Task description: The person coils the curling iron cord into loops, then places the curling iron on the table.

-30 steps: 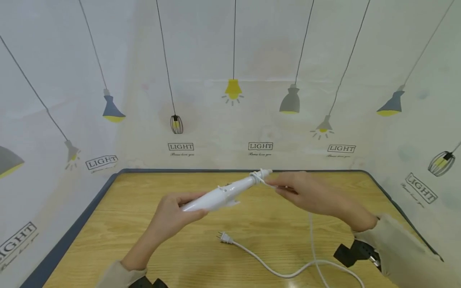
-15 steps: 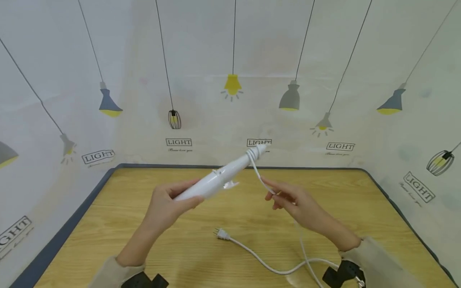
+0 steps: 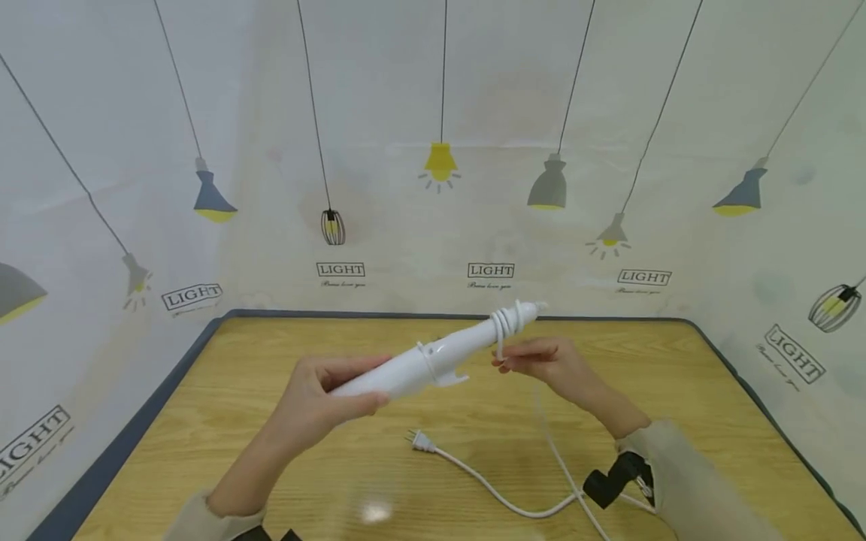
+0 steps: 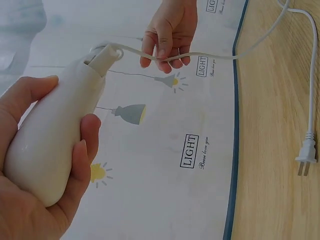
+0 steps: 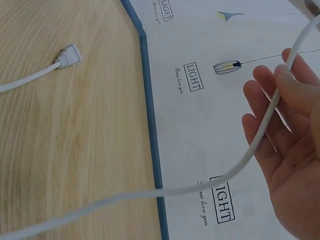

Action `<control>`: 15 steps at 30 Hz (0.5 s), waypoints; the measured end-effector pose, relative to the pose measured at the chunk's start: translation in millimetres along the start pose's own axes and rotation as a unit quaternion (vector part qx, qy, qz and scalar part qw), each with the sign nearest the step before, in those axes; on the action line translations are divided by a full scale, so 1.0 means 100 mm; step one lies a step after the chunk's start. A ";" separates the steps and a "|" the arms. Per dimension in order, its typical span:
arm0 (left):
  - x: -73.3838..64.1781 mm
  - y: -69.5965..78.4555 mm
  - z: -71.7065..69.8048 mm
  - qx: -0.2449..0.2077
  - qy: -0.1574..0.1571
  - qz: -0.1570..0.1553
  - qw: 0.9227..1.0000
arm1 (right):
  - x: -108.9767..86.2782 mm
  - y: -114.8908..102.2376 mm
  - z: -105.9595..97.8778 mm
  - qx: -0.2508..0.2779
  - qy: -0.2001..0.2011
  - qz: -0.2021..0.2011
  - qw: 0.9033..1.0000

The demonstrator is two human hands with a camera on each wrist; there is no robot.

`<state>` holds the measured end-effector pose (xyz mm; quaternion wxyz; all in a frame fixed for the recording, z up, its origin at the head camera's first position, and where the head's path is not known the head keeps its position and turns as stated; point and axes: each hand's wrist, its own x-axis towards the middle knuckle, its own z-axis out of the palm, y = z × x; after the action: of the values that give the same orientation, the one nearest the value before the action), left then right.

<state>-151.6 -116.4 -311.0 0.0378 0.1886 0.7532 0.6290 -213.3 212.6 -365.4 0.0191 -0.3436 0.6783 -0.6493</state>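
Note:
My left hand (image 3: 307, 402) grips the thick end of a white, tapered electric appliance (image 3: 433, 359), held above the table and tilted up to the right. Several turns of its white power cord (image 3: 504, 323) wrap around the narrow end. A small tab sticks out from the underside. Just below that narrow end, my right hand (image 3: 561, 368) pinches the cord. In the right wrist view the thumb presses the cord (image 5: 262, 125) against the fingers, and it runs across the palm side. The left wrist view shows the rounded body (image 4: 50, 135) inside my left palm.
The two-pronged plug (image 3: 422, 442) lies on the wooden table (image 3: 271, 488). Cord trails from it to the right and crosses another length near the right wrist camera (image 3: 612, 481). A lamp-patterned sheet (image 3: 406, 225) rises behind the table's dark edge.
The appliance's narrow end rose, then came down and to the right. My right hand moved left and lower overall, keeping the cord pinched. The wraps now show more clearly around the narrow end.

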 end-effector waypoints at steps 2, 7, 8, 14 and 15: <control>-0.02 0.00 -0.01 0.002 -0.011 -0.003 1.000 | 0.04 0.00 -0.04 -0.001 -0.011 0.014 1.000; -0.07 -0.01 -0.04 0.010 -0.047 0.011 0.999 | 0.12 -0.06 -0.15 -0.068 -0.004 0.025 0.997; -0.08 -0.01 -0.05 0.013 -0.054 0.017 0.998 | 0.13 -0.08 -0.17 -0.076 -0.007 0.021 0.997; -0.14 0.00 -0.09 0.022 -0.095 0.053 0.994 | 0.24 -0.21 -0.25 -0.073 -0.127 -0.032 0.989; -0.14 0.00 -0.08 0.020 -0.104 0.057 0.993 | 0.26 -0.22 -0.25 -0.080 -0.142 -0.017 0.986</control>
<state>-141.0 -129.0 -312.2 0.0760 0.2960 0.7456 0.5922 -235.1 223.4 -330.6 0.0767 -0.4442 0.7123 -0.5380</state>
